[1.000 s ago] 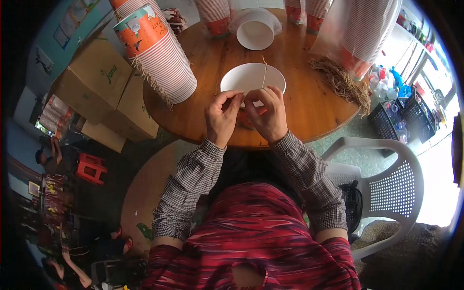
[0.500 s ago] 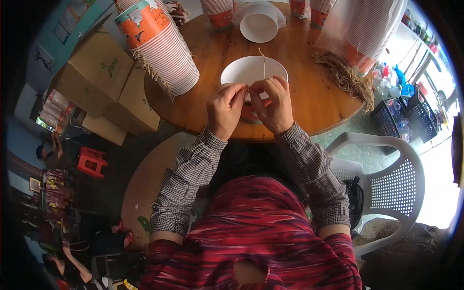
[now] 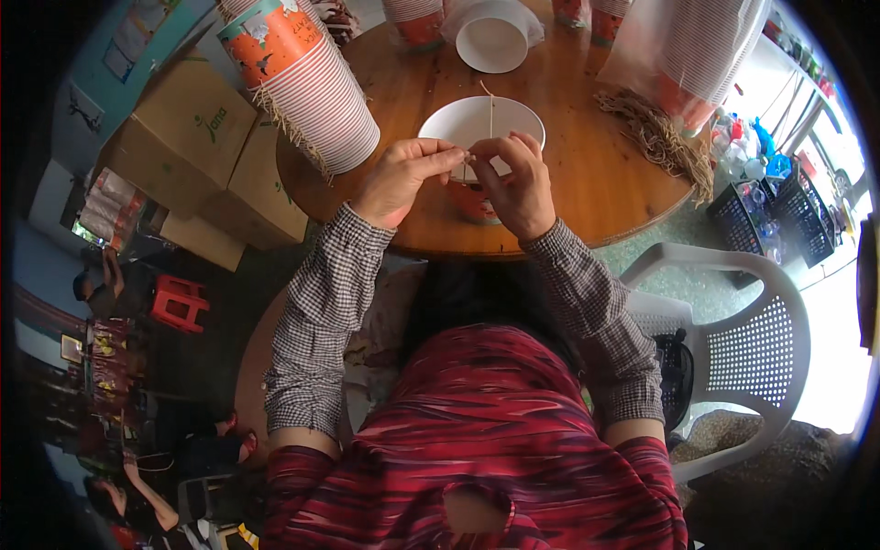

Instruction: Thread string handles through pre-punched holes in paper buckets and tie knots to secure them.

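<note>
A white paper cup [image 3: 477, 124] with an orange printed side stands near the front edge of the round wooden table [image 3: 568, 110]. A thin tan string [image 3: 491, 115] runs straight across its mouth. My left hand [image 3: 399, 179] and my right hand [image 3: 518, 183] meet at the cup's near rim, fingertips pinched together on the string's near end. The cup's lower body is mostly hidden behind my hands.
A long stack of nested orange-and-white cups [image 3: 312, 82] lies at the table's left. Another white cup [image 3: 493, 41] sits farther back. A bagged cup stack [image 3: 706, 55] and a bundle of tan strings [image 3: 655, 133] lie on the right. Cardboard boxes [image 3: 197, 156] stand left, a white plastic chair [image 3: 733, 339] right.
My hands and the cup sit slightly higher in the picture. My fingers have closed in tighter on the string at the rim.
</note>
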The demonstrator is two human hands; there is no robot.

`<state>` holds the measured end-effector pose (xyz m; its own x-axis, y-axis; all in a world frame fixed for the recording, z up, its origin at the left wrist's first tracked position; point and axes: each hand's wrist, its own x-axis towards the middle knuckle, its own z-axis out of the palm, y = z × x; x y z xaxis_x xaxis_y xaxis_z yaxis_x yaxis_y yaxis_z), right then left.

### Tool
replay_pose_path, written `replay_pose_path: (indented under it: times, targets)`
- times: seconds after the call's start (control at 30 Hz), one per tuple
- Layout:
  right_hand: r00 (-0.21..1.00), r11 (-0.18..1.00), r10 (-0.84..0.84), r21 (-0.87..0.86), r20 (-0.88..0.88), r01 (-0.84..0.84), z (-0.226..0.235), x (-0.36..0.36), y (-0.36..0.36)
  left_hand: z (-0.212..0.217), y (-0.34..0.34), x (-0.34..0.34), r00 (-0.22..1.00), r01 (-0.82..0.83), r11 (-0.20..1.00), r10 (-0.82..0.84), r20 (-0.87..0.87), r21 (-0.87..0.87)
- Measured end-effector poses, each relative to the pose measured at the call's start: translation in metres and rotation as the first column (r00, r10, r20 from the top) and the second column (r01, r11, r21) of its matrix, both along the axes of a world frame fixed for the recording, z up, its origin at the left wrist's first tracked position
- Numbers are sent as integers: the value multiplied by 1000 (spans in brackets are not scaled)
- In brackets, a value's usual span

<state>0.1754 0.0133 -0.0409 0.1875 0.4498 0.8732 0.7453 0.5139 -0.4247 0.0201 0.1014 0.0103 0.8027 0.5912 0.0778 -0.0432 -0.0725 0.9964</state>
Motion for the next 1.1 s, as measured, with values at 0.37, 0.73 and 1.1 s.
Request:
replay_pose_path:
  times: [0.37,0.73,1.1]
  targets:
    - [977,987,119,-83,-179,-136,-5,0,-4,0,-2,3,999,-34,999,34,25,-30]
    - [998,1000,5,1,-60,-5,0,-3,-3,-2,2,3,999,-45,999,45,8,-19]
    - [998,999,31,-27,-52,-32,-2,6,-2,-1,-7,4,999,-16,991,20,-35,131]
